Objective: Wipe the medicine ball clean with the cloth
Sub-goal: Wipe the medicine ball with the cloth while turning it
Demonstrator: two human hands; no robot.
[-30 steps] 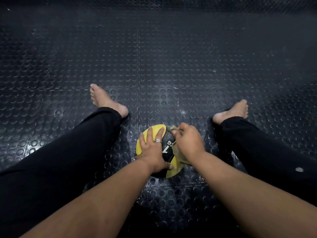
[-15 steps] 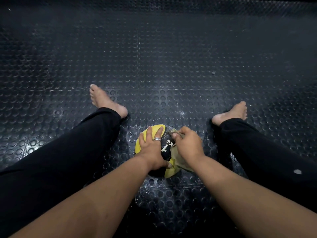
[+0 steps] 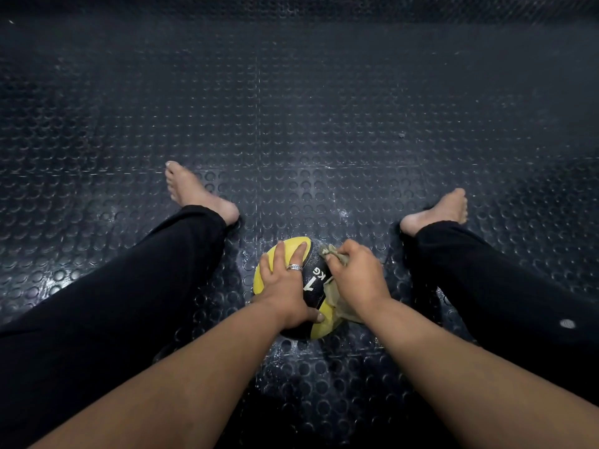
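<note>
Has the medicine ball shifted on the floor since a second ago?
No. The medicine ball stays between the feet on the same floor studs, under the left hand; the right hand grips the cloth.

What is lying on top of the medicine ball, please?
The left hand rests spread on the medicine ball; the right hand presses a cloth against it. The ball's surface beneath them is hidden.

Dark studded rubber floor [image 3: 291, 108], two outstretched legs in black trousers [image 3: 129, 286], bare feet [image 3: 194, 192]
</note>
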